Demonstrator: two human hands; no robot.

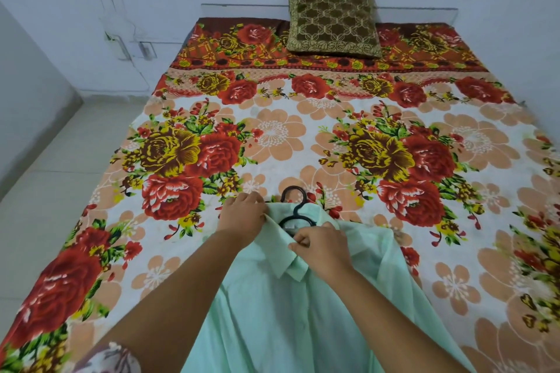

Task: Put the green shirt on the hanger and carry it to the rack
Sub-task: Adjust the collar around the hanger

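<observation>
Both the left hand (242, 216) and right hand (321, 244) pinch the collar of the soft, light green shirt (291, 306), best held there over the hanger (295, 209).

Shirt (291, 312): thin pale-green cloth, smooth, matt, slightly sheer. Hanger (295, 209): black plastic, mild gloss. Bedsheet (303, 136): printed floral cloth, matt. Cushion (333, 23): olive velvety fabric, gold pattern, slight sheen. Floor (54, 191): pale smooth tiles.
</observation>
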